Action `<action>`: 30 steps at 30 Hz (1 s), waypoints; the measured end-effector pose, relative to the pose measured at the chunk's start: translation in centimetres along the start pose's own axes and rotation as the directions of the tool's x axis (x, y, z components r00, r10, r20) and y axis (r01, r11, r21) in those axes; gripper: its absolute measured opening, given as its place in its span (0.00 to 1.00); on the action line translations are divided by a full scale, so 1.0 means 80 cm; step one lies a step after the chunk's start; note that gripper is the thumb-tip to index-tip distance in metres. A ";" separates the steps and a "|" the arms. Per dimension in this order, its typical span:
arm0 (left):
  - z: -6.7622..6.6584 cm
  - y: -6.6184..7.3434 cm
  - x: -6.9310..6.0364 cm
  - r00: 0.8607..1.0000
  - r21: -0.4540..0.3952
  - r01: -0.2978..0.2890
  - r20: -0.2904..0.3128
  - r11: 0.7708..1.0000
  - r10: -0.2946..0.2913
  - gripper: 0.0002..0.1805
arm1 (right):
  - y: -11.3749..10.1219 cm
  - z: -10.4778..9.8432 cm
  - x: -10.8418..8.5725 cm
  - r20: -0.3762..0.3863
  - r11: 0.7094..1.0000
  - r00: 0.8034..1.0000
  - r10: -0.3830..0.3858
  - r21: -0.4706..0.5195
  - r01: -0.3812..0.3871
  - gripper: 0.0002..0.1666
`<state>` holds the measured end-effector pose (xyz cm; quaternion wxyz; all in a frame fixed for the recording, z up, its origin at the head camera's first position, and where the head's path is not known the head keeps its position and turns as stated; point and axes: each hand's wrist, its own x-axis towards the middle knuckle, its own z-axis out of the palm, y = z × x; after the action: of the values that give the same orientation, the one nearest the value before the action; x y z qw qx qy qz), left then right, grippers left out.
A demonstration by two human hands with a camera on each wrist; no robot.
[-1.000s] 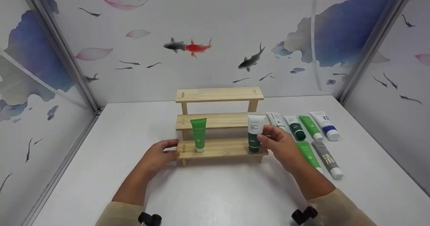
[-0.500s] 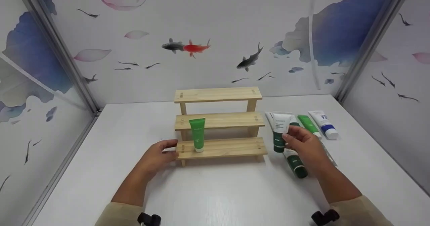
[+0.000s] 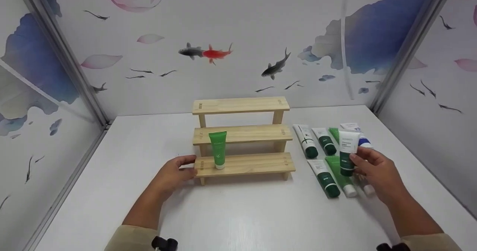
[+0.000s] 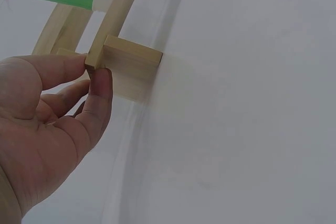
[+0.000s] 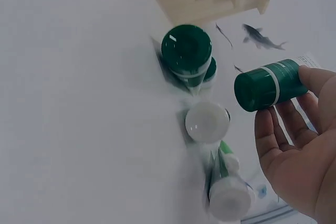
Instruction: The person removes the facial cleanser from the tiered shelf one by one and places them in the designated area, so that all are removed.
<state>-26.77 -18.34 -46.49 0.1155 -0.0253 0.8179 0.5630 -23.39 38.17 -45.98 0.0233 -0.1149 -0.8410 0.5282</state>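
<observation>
My left hand [image 3: 175,173] pinches the left end of the lowest step of a three-step wooden stand [image 3: 257,164]; the left wrist view shows thumb and finger on the board's edge [image 4: 94,59]. Upright on that step, near its left end, is a green tube [image 3: 218,149] with its white cap down. Over the group of tubes on the right, my right hand [image 3: 380,172] holds a white and dark green cosmetic tube [image 3: 348,146] upright between thumb and fingers, its dark green cap [image 5: 252,92] pointing down.
Several tubes lie in two rows right of the stand, among them a white and green one [image 3: 324,178], a green one [image 3: 348,189] and a white one with a blue band [image 3: 365,143]. The held tube and hand partly cover some. Printed panels [image 3: 238,19] enclose the white table [image 3: 231,213].
My right hand has carried the white and dark green tube from the right end of the lowest step rightward over the lying tubes. My left hand stays on the stand.
</observation>
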 end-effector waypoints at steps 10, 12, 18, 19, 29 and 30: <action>0.001 0.001 -0.002 1.000 -0.003 -0.005 0.002 1.000 0.005 0.31 | 0.029 -0.043 0.004 -0.023 0.999 0.999 0.035 -0.010 -0.035 0.52; 0.002 0.000 -0.001 1.000 -0.003 0.000 -0.004 1.000 0.000 0.30 | 0.033 -0.050 0.006 -0.022 0.998 0.998 0.058 -0.001 -0.058 0.52; 0.002 0.000 0.001 1.000 0.000 -0.007 -0.002 1.000 0.007 0.31 | 0.044 -0.069 0.007 -0.017 0.994 0.994 0.111 0.007 -0.111 0.53; 0.002 0.000 0.001 1.000 0.001 -0.007 0.001 1.000 0.007 0.31 | 0.046 -0.071 0.007 -0.011 0.993 0.993 0.119 0.002 -0.119 0.53; 0.002 0.000 0.003 1.000 0.011 0.003 -0.007 1.000 -0.002 0.31 | 0.069 -0.092 0.015 0.025 0.977 0.976 0.215 -0.009 -0.215 0.55; 0.002 0.000 0.003 1.000 0.012 0.007 -0.010 1.000 -0.007 0.31 | 0.072 -0.094 0.015 0.030 0.974 0.974 0.226 -0.010 -0.226 0.55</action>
<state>-26.94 -18.18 -46.60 0.1136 -0.0302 0.8217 0.5577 -22.38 47.43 -47.90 -0.0502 -0.2019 -0.8243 0.5265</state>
